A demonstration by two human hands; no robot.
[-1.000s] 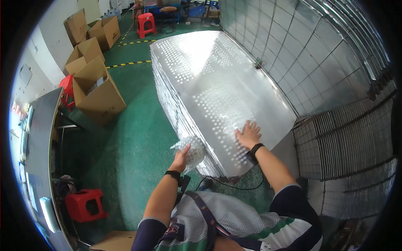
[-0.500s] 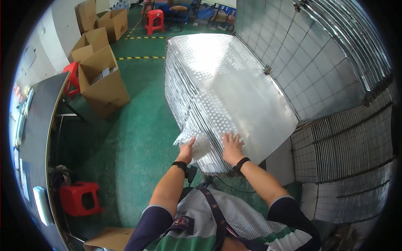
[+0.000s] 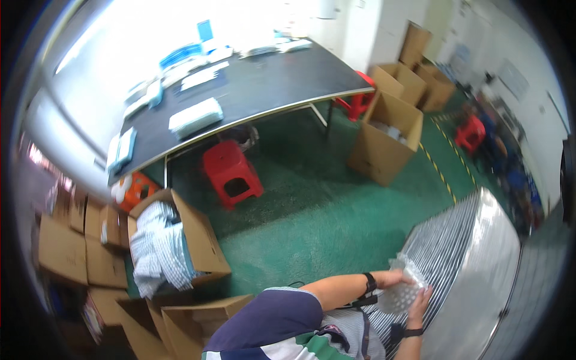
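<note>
A clear, dimpled plastic sheet, like bubble wrap, is bunched between my two hands at the lower right. My left hand grips its upper edge, thumb lying over the plastic. At the near right side, my right hand has its fingers closed on the same sheet. Beneath and beyond the hands stands a tall stack of silvery ridged sheets, with a shiny flat top. The plastic hides part of the stack's near side. Black bands circle both wrists.
A black-topped table bears bundles of pale blue packs. Red stools stand by it. An open carton overflows with blue-white dimpled sheets; another carton stands farther right. More cartons crowd the lower left.
My view has swung left, bringing the table and cartons in. My right hand, earlier spread on the stack's top, now grips the bunched plastic together with my left hand.
</note>
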